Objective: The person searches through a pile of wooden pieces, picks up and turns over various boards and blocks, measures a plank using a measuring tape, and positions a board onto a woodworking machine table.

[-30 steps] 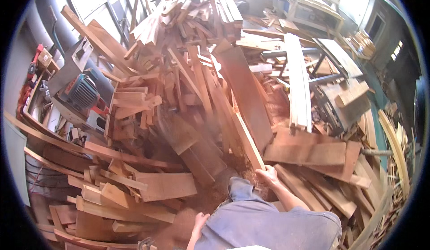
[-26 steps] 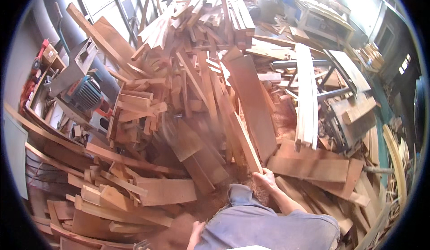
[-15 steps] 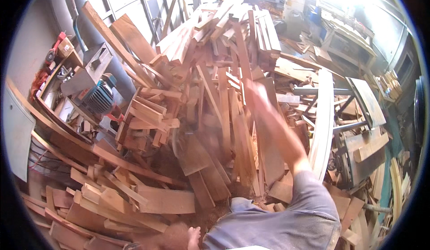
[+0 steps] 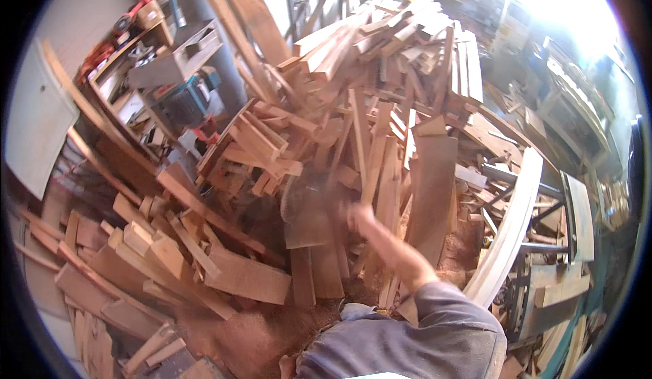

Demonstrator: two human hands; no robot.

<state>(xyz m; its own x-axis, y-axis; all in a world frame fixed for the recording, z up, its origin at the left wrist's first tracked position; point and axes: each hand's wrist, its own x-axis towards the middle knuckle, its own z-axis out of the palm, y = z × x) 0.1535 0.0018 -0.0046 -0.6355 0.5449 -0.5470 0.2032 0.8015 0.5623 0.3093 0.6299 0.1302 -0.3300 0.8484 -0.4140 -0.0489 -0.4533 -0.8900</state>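
My right hand [image 4: 358, 217] reaches forward over the wood pile, its fingers smeared by motion. It is nearest to a thin, flat brown board [image 4: 307, 226] on its left and some narrow upright strips [image 4: 387, 175] just beyond. Whether it touches either, I cannot make out. A wide brown plank [image 4: 435, 189] leans to the right of my right forearm. Only a small piece of my left hand [image 4: 286, 366] shows at the lower edge, beside my grey shirt, its fingers mostly hidden.
Stacked timber [image 4: 401, 32] rises at the back. Offcuts and boards [image 4: 248, 274] lie at left, near a motor-driven machine [image 4: 187, 107]. A long pale plank [image 4: 506, 226] slants at right, by a metal frame [image 4: 543, 248]. Reddish sawdust [image 4: 251, 338] covers the floor nearby.
The view has swung left, so the scene sits farther right. My right hand has drawn back from a tall strip toward the flat board. My left hand has nearly left the picture.
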